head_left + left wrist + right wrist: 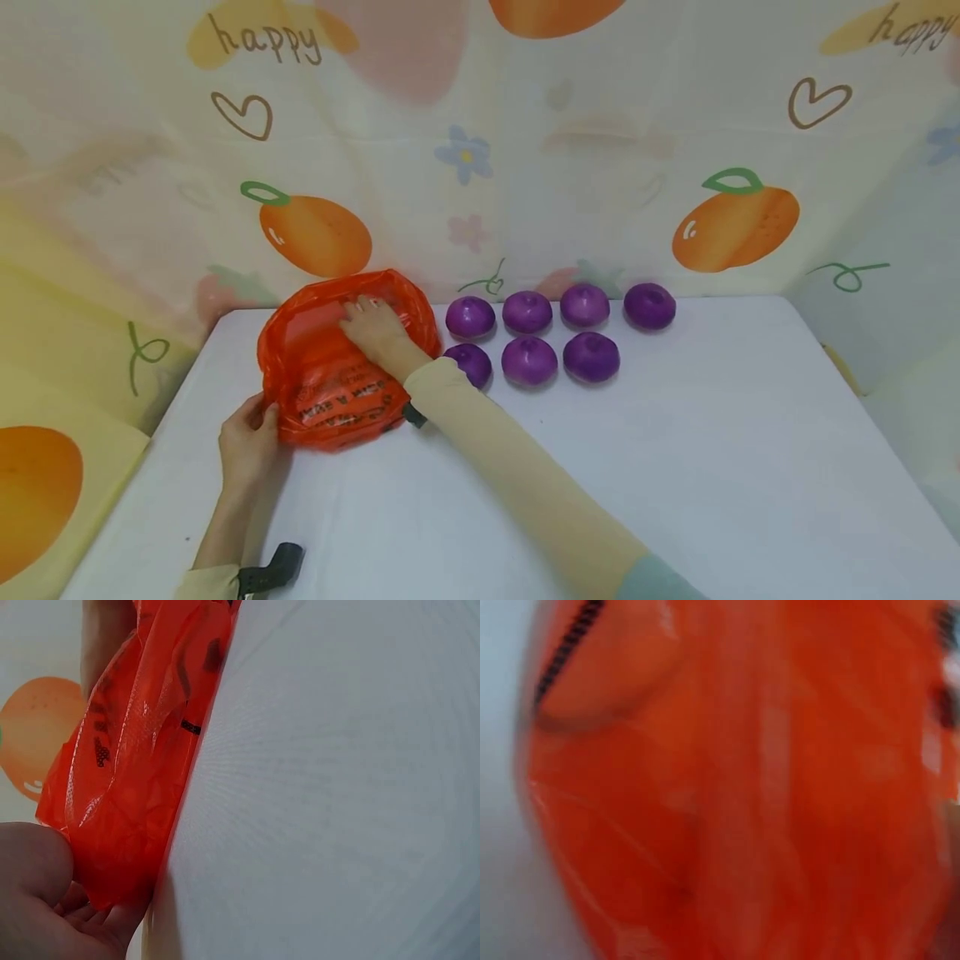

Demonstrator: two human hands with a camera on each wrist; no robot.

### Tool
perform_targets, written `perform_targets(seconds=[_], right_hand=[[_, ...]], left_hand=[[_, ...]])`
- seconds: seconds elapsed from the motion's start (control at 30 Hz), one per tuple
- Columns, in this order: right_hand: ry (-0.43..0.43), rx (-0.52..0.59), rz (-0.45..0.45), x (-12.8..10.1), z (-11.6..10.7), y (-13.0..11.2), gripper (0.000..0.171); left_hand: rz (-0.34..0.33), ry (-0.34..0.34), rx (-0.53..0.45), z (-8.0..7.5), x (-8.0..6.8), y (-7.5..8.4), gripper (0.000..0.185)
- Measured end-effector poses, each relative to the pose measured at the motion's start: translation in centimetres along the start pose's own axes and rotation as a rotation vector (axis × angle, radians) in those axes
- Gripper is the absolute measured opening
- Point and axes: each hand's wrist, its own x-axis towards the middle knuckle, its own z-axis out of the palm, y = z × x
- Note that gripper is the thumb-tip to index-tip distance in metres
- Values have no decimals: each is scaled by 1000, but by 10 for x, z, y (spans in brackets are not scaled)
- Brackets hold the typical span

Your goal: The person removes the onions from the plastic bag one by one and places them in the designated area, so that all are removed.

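Observation:
An orange-red plastic bag with dark print lies on the white table at the left. My left hand pinches the bag's near left edge; in the left wrist view the bag runs between thumb and fingers. My right hand reaches across and lies on the bag's far part, fingers stretched forward. The right wrist view is blurred and filled by the bag; that hand does not show there. Several purple round onion-like balls sit in two rows just right of the bag.
A fruit-printed cloth walls the table at the back and both sides. The table stretches bare white to the right and front of the balls. A dark wrist strap shows on my left sleeve.

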Motion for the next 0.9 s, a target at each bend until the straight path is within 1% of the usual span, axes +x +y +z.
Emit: perform_targets(seconds=[0.07,0.13,0.2,0.27,0.4,0.5,0.57,0.67,0.77,0.9], right_hand=[[15,14,33,-2,0,-1,57],[47,35,65,-3,-1,-2,57],[86,52,91,-4,-3,-2,55],[104,62,117,-5,-6,-2,53],[72,63,159,-6,-7,-2,55],[41,101,176,-8,-8,-3,60],[40,176,175,-9,-9,-4,65],[41,335,177,-10,-11,-4,71],[40,542,180,-12,-11,0,72],[33,812,195,-17,-10,6,71]], left_hand=[[-5,-8,-6,0,-1,1,46],[-3,-10,2,0,0,1,46],[9,6,16,-1,0,1,46],[19,16,23,-1,1,1,45],[33,24,21,0,-1,0,44],[26,22,35,0,-3,-2,44],[27,24,48,0,-4,-3,44],[27,12,56,0,-4,-4,44],[37,11,55,1,-3,-3,44],[42,25,59,1,0,0,43]])
